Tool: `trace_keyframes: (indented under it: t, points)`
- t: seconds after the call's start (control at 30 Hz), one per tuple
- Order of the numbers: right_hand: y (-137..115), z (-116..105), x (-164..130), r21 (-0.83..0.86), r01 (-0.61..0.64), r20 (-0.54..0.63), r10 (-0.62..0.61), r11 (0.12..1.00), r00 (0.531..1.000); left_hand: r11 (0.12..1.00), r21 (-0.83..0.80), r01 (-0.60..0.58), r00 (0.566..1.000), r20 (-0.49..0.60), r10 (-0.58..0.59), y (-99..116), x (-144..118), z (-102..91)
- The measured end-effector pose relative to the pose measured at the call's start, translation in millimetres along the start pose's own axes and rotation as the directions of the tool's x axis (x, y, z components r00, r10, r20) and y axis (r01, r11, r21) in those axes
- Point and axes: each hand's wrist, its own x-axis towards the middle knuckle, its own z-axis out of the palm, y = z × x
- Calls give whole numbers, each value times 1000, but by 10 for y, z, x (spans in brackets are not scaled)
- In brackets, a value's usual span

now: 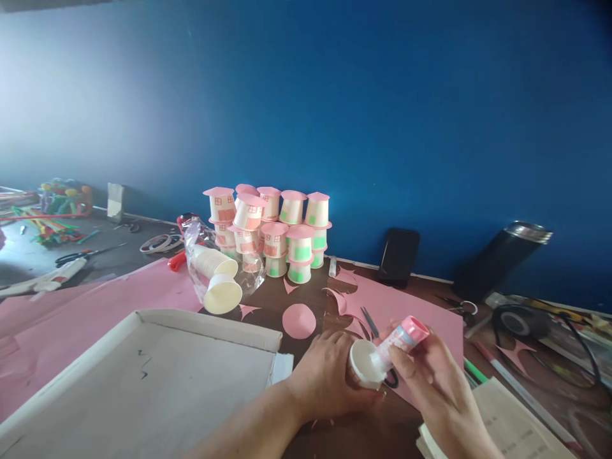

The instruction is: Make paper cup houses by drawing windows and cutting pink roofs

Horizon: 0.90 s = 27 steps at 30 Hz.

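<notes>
Head view: left hand (329, 376) wrapped around a small white paper cup (366, 363), mouth turned toward the camera, low over the table (306, 299) near its front edge. Right hand (430, 376) closed on a pink-capped glue stick (396, 347), tip pressed at the cup's rim. Best done by steadying the cup firmly without crushing it, turning it slowly under the stick for an even ring, keeping pressure light. Just beyond, a pink paper circle (299, 320) on the table; scissors (370, 322) on the pink sheet (406, 306). Farther back, a stack of finished cup houses (270, 233) and a sleeve of spare cups (215, 271).
</notes>
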Motion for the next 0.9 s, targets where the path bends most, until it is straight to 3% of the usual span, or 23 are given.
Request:
trace_keyframes:
  t: [0.1, 0.23, 0.4, 0.5, 0.63, 0.9]
  points:
    - [-8, -24, 38, 294, -94, -40, 111, 951, 993, 1000, -12, 0, 1000, -12, 0, -20, 1, 18]
    - [16, -55, 143, 630, -172, 10, 213, 758, 977, 1000, -14, -9, 1000, -9, 9, -18, 2, 13]
    - [23, -55, 225, 776, -358, 111, 446, 519, 888, 1000, 2, 0, 1000, 31, 0, -6, 6, -26]
    - [27, -45, 232, 802, -403, 159, 493, 441, 855, 1000, 14, 0, 999, 46, 0, -17, 9, -32]
    - [48, -46, 219, 779, -402, 166, 461, 481, 872, 1000, 6, -8, 999, 39, 8, -34, 11, -17]
    - [13, -35, 167, 539, -276, 68, 285, 796, 956, 1000, -14, 1, 1000, 18, -1, -14, 6, -19]
